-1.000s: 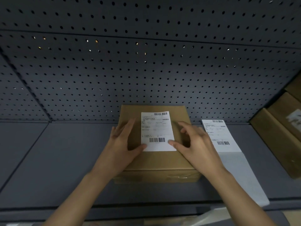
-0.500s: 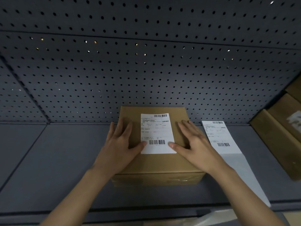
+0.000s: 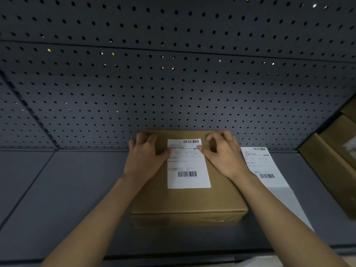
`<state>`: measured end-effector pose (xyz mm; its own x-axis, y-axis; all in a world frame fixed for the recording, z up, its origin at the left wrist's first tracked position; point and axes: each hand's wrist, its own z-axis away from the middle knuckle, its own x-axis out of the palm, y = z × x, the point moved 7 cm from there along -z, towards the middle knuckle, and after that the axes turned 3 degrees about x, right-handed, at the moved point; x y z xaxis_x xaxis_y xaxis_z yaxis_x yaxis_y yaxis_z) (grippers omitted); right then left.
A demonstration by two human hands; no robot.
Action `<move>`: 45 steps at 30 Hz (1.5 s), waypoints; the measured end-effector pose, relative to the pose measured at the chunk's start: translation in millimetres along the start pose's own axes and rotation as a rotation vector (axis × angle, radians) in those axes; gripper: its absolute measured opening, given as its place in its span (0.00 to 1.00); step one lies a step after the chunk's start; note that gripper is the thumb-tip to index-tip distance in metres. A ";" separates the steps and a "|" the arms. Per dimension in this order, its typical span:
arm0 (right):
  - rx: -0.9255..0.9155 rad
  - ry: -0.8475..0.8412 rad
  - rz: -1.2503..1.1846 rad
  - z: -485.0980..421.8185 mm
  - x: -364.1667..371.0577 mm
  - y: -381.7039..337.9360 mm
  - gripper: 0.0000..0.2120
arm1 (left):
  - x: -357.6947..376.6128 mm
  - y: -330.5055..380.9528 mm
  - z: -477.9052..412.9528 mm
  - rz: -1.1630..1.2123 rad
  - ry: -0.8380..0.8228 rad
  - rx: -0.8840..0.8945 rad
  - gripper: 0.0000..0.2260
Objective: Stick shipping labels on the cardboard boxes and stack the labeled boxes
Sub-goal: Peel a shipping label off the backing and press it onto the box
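Both hands have slid away from the person along the cardboard box (image 3: 188, 201). The left hand (image 3: 146, 157) now reaches the box's far edge, and its thumb has moved from the shipping label (image 3: 187, 166)'s near corner to its upper left edge. The right hand (image 3: 223, 153) has done likewise, thumb now at the upper right edge and fingers arched instead of flat. The lower barcode, earlier between the thumbs, now lies nearer the person than both.

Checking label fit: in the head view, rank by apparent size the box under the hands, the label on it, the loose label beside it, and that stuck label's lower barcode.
1. Cardboard box
2. Label on the box and loose label: they look alike, so unranked.
3. Lower barcode
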<state>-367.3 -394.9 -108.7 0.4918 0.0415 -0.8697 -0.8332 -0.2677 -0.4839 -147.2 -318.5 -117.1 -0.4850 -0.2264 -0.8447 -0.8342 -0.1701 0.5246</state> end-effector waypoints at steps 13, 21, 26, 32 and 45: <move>0.134 0.064 -0.017 -28.0 4.5 5.1 0.17 | -3.5 -2.4 -29.4 -0.043 0.119 -0.086 0.22; 0.121 0.072 -0.032 -28.4 6.1 6.7 0.15 | -3.9 -2.4 -27.9 -0.038 0.123 -0.081 0.21; 0.049 0.113 -0.094 -19.6 -3.2 3.5 0.15 | -7.5 -0.2 -19.9 0.035 0.068 -0.041 0.23; -0.293 0.065 -0.051 29.8 -25.9 -15.7 0.27 | -13.5 -17.1 14.1 0.286 0.065 -0.072 0.28; -0.520 -0.457 0.546 96.7 22.6 -44.0 0.54 | 14.9 -33.4 36.8 0.736 -0.048 -0.243 0.20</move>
<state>-344.0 -289.2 -116.5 -0.1833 0.1312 -0.9743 -0.6469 -0.7623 0.0190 -136.2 -280.9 -151.1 -0.9072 -0.3220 -0.2708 -0.2150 -0.1987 0.9562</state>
